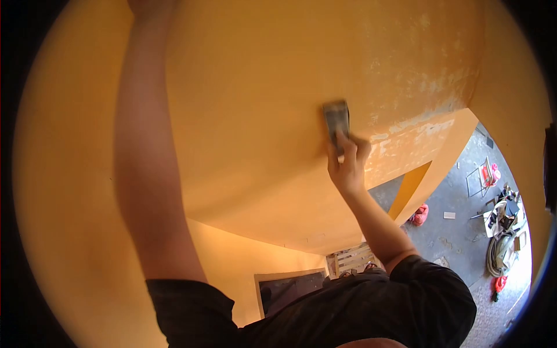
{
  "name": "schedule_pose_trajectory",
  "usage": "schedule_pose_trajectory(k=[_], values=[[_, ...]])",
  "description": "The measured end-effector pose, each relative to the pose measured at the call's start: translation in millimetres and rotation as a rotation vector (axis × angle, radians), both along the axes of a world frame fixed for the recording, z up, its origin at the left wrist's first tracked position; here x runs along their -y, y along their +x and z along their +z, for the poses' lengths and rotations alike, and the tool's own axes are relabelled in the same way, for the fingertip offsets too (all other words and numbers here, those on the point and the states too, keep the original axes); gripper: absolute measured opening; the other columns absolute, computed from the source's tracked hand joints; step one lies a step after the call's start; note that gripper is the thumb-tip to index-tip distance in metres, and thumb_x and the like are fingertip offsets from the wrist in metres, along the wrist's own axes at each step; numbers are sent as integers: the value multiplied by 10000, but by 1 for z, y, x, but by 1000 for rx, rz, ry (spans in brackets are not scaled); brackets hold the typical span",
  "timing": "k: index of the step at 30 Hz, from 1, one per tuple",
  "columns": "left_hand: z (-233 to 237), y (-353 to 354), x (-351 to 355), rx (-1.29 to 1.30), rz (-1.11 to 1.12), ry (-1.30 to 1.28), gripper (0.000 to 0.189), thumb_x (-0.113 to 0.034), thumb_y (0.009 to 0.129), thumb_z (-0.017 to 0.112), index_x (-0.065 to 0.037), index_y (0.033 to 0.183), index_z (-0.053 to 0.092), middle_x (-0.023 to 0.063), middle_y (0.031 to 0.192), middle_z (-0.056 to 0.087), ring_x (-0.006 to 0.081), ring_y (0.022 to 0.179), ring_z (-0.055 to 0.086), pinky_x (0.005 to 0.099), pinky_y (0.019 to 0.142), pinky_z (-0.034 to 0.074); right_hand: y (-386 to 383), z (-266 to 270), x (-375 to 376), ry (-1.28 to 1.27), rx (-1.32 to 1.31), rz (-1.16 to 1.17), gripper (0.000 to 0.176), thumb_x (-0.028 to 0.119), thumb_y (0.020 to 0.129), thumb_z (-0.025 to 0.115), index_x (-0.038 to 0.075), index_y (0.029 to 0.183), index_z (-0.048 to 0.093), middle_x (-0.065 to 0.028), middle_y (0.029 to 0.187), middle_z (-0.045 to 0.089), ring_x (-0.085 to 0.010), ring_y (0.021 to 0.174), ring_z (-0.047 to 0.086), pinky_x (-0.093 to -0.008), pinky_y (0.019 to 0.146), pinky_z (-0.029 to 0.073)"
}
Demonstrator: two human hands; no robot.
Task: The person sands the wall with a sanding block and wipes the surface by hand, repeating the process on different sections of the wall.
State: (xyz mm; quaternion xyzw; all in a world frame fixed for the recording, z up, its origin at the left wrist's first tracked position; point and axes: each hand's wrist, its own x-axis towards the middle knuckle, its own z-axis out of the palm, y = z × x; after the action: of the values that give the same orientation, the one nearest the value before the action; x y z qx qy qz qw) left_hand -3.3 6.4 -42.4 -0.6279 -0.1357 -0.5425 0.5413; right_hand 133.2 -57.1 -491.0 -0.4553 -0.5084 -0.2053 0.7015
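Observation:
My right hand (pixel 348 159) is closed round the lower end of a sanding block (pixel 336 118), grey, flat and rectangular, slightly blurred. The block lies against an orange-yellow wall (pixel 261 116). To the right of it, whitish worn patches (pixel 418 124) run across the paint. My left arm reaches up along the left side, and only the edge of my left hand (pixel 149 7) shows at the top of the view. Its fingers are cut off, so what it touches is hidden.
Far below on the right is a grey floor (pixel 441 191). A folding chair (pixel 479 178), a pink bundle (pixel 419 214), a coiled hose (pixel 496 255) and a cluttered small table (pixel 503 214) stand there. Wooden slats (pixel 353 258) show near my feet, beside a dark framed opening (pixel 290 293).

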Motion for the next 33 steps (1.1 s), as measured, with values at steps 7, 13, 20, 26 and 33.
schedule_pose_trajectory(k=[7,13,20,26,33], values=[[-100,6,16,-25,283,-68,454,-236,949,526,-23,1349,497,179,1446,460,333,1405,354,549,1169,195,3,2,9,22,40,-51,397,40,797,757,82,1182,668,-147,1067,552,-293,952,499,-375,820,417],[-100,6,10,3,299,-42,461,-248,946,521,-30,1352,498,179,1445,460,351,1399,360,566,1167,185,1,40,-6,31,-110,55,374,66,794,763,117,1160,706,-132,1066,571,-289,947,504,-368,805,419],[-100,4,3,-13,287,41,446,-254,955,511,-19,1334,517,183,1414,490,354,1366,400,547,1153,216,5,11,-7,94,56,-35,428,-17,806,750,25,1220,650,-157,1104,502,-260,934,477,-308,738,439],[-95,0,1,-67,250,63,438,-272,956,517,-15,1311,539,177,1394,517,349,1353,420,525,1136,255,11,49,-10,137,72,-89,398,21,827,741,19,1215,652,-155,1085,515,-252,915,471,-299,753,432],[-90,2,-4,-35,230,120,435,-293,945,533,-24,1285,562,166,1397,524,327,1349,435,511,1139,264,12,82,-14,173,26,-112,342,36,835,747,24,1168,667,-138,1055,535,-253,945,487,-307,755,441]])
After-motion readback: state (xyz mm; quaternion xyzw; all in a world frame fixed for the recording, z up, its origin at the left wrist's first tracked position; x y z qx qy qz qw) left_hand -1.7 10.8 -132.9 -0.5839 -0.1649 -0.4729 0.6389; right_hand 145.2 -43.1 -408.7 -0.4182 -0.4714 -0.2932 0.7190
